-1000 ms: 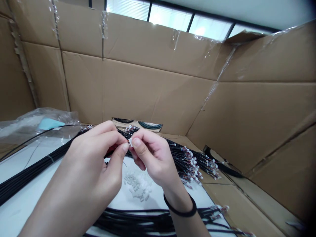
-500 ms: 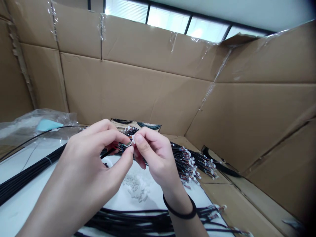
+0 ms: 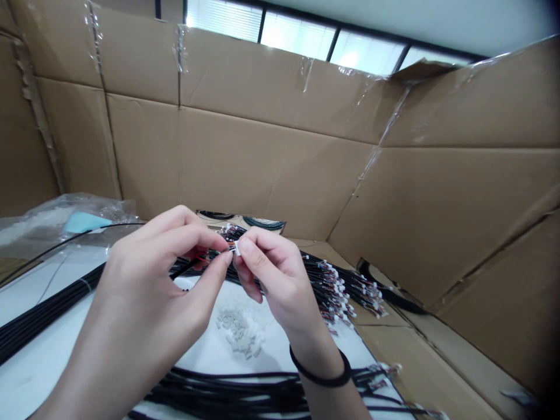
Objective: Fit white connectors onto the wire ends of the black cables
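A white plastic connector housing (image 3: 237,249) was pinched in the air between the thumb and forefinger of the right hand (image 3: 275,283), above the middle of a white sheet (image 3: 196,350). The right fingers (image 3: 254,256) were pressed together on its sides, with the remaining fingers curled in below. The left hand (image 3: 149,274) was just beside it, its thumb and forefinger closed in a pinch on a thin wire lead (image 3: 214,254) that ran toward the housing; the lead showed a little red near the fingertips, though its end was too small to make out. A black elastic band (image 3: 321,367) circled the right wrist.

Directly below the hands lay a loose pile of white connector housings (image 3: 240,332) on the sheet. A bundle of black wires (image 3: 55,306) stretched in from the left, and a fan of black wires with small crimped ends (image 3: 332,289) spread to the right of the hands, partly behind them. More black wires (image 3: 227,391) lay across the near edge of the sheet.

Tall cardboard panels (image 3: 271,157) joined with clear tape stood around the work on the far and right sides. A clear plastic bag (image 3: 48,219) with a pale teal piece (image 3: 81,221) in it sat at the far left, and coiled wires (image 3: 262,222) showed at the foot of the far panel. Bright windows (image 3: 297,35) lined the top of the view.
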`<move>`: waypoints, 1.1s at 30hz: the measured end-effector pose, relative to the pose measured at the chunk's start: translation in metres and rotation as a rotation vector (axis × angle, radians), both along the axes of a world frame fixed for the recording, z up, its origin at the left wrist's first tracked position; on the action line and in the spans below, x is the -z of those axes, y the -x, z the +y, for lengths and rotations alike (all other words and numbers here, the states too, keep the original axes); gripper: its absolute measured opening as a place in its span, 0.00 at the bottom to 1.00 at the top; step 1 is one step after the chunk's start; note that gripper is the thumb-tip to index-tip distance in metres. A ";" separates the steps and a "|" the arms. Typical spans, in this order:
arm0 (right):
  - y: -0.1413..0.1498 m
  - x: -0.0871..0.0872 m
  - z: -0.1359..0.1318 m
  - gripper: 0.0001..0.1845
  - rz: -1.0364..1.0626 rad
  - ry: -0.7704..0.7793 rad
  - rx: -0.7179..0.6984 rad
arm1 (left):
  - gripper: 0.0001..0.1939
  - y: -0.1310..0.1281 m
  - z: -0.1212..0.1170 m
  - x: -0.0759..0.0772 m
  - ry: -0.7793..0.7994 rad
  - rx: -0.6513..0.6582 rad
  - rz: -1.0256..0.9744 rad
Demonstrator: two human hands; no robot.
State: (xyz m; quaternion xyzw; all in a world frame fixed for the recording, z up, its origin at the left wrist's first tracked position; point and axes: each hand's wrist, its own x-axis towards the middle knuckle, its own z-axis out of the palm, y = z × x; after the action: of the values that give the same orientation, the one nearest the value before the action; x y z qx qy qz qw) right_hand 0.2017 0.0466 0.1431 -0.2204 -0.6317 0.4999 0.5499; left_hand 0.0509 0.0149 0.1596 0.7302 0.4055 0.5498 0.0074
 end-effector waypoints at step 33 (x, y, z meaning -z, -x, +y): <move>-0.002 -0.003 0.000 0.11 0.114 0.116 -0.131 | 0.12 0.010 0.010 -0.002 -0.202 0.099 0.107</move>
State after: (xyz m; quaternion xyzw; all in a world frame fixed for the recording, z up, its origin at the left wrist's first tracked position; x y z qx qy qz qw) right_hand 0.2042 0.0467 0.1462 -0.1816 -0.5824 0.5823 0.5374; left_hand 0.0413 0.0247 0.1618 0.7749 0.3111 0.5470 -0.0607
